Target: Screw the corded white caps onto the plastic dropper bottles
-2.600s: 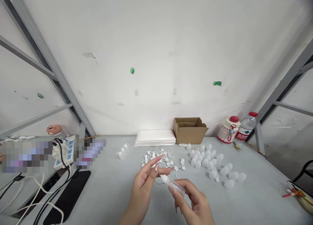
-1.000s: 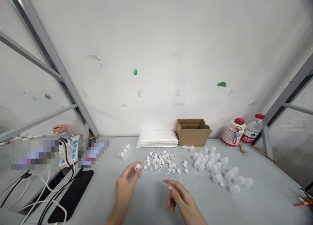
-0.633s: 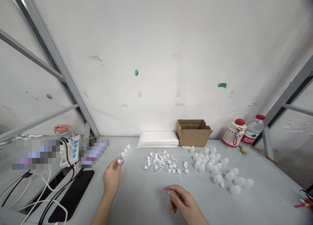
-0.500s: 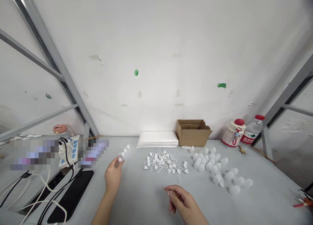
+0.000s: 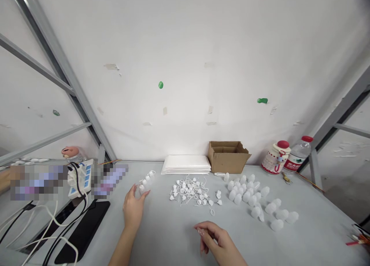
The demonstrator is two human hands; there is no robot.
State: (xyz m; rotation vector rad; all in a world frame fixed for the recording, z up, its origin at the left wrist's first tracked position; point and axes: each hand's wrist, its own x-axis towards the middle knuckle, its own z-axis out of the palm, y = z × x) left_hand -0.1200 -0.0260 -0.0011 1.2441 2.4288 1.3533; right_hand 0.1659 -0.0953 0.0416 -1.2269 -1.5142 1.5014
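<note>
A short row of small translucent white pieces with white caps (image 5: 147, 178) runs along the left of the table. At its near end, my left hand (image 5: 134, 206) has its thumb and fingers spread on either side of the closest piece (image 5: 142, 188). My right hand (image 5: 215, 241) hovers over the front middle with fingers curled in and thumb against them; nothing shows in it. Beyond it lies a pile of small white caps with looped cords (image 5: 189, 191). To the right are several frosted, rounded translucent pieces (image 5: 251, 196), some lying on their sides.
White padded envelopes (image 5: 186, 165) and an open cardboard box (image 5: 229, 162) stand by the wall. A red-lidded jug (image 5: 276, 158) and a plastic bottle (image 5: 297, 154) are at back right. Left are a power strip (image 5: 81, 179), cables and a black phone-like slab (image 5: 83, 231).
My left hand has let go of the small capped piece at the row's near end, its fingers spreading apart. My right hand has barely moved. Part of an arm now shows at the far left.
</note>
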